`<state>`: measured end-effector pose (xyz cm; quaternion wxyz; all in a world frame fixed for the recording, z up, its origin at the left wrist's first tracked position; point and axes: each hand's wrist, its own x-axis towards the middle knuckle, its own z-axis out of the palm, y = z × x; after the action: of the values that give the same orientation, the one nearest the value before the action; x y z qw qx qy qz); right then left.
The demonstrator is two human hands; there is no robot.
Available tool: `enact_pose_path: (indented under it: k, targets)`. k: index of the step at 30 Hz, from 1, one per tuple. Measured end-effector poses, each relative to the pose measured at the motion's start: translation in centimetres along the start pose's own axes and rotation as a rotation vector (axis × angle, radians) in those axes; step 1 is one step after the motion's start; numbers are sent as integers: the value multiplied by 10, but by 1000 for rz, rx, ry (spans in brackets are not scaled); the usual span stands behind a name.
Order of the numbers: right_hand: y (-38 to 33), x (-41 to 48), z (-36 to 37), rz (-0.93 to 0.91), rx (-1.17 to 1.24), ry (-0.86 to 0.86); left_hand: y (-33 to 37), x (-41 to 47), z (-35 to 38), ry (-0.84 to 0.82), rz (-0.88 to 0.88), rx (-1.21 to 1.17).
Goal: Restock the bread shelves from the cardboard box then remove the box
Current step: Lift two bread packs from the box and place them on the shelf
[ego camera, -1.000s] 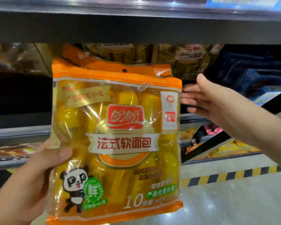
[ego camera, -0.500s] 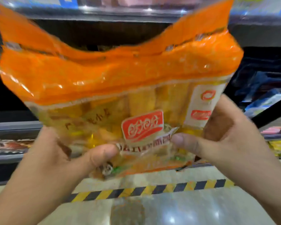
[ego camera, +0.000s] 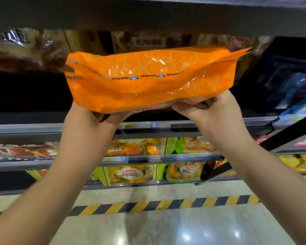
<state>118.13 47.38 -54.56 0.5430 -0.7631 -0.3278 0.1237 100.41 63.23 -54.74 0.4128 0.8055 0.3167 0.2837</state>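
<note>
A glossy orange plastic bread bag (ego camera: pixel 148 80) with a pale swirl pattern is held up lengthwise in front of a dark shelf opening, its orange bottom panel turned toward the camera. The left hand (ego camera: pixel 88 124) grips the bag's lower left edge, fingers tucked underneath and thumb (ego camera: pixel 117 118) pressed against the underside. The right hand (ego camera: pixel 214 112) is clamped on the lower right edge, fingers curled around the crinkled plastic. Both bare forearms reach up from the bottom of the view.

Behind the bag, in the shadow of the opening, stand more transparent bread packages (ego camera: pixel 148 41), one with a white label strip. A dark metal shelf board (ego camera: pixel 148 13) runs across just above them. Below the hands, a grey shelf rail (ego camera: pixel 34 128) with price tags fronts the shelf, and lower shelves carry yellow-and-green bread packs (ego camera: pixel 131 174). On the shiny pale floor (ego camera: pixel 166 230) lies a strip of yellow-and-black hazard tape (ego camera: pixel 166 205), parallel to the shelving.
</note>
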Motion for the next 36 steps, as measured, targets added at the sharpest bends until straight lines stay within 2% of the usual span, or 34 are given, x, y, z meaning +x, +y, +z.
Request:
enact_pose_path:
  k: [5,10,13,19,23,28,31,36]
  targets:
    - [10,14,1,48,6,6,-13,22,2,-10,-51,-44]
    - [21,37,8,152,-28,36,-23,51,5,65,-165,-108]
    - [26,47,12,148,-36,41,-35,70,7,87,-182,-131]
    - [26,50,12,248,-237,22,-47,79,3,-55,-183,-45]
    - [26,53,16,297,-292,-7,-42,83,12,-36,-251,-16]
    - [27,74,22,310,-326,39,-25,103,27,7,-293,-28]
    - [28,87,25,342,-373,26,-21,111,40,17,-272,75]
    - [32,96,16,402,-390,-7,-19,112,49,-17,-249,88]
